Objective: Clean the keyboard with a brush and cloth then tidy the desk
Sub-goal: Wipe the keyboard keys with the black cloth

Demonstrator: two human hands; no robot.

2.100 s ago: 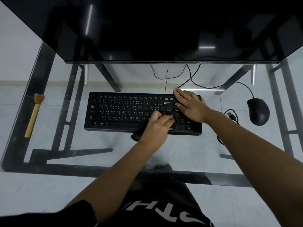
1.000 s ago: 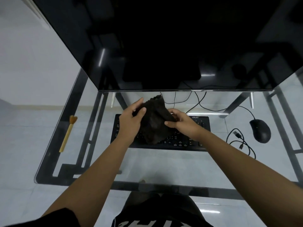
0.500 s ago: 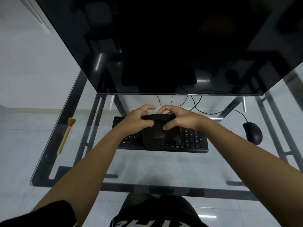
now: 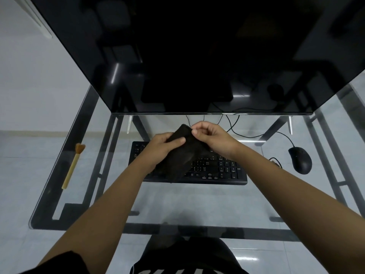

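The limp dark cloth (image 4: 180,161) had come off the black plastic keyboard (image 4: 219,172) and hung above it. The left hand (image 4: 164,147) gripped its edge under the thumb, and the right hand (image 4: 213,141) pinched its top corner. Wiping looked finished; they were perhaps folding it, though the dark fabric hid its creases.

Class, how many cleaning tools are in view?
2. The brush lies at the left of the desk; the cloth is held by the left hand and right hand above the keyboard. None seems hidden.

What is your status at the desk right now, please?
Left hand and right hand both holding the black cloth above the keyboard. Brush lying at left edge of the desk, untouched. Nothing in the way.
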